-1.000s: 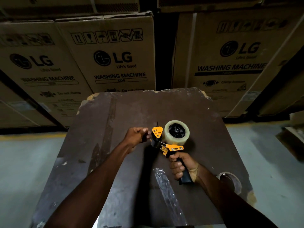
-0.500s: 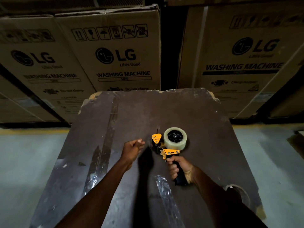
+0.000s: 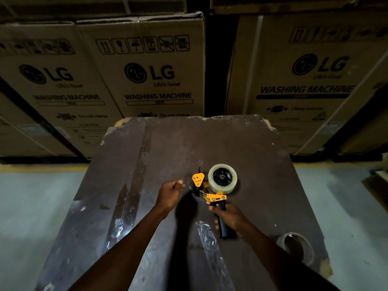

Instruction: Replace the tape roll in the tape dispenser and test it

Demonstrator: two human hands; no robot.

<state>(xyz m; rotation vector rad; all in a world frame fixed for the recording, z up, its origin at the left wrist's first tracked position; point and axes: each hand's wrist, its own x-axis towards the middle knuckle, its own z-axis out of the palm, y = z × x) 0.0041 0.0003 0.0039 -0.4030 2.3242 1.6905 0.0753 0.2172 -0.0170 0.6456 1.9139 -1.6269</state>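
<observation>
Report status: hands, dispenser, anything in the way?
Right hand gripping dispenser handle. Left hand pinched shut beside its front end, contents unclear. Tape roll mounted. Empty core at board's right edge, clear of work.

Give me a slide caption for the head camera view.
Right hand grips a loaded tape dispenser above a worn board; left hand pinched beside it.

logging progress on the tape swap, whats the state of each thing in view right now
tape dispenser: upright, gripped by its handle
tape roll: mounted on the dispenser
right hand: closed on the handle
left hand: pinched shut beside the dispenser, contents unclear
empty tape core: lying on the board
</observation>
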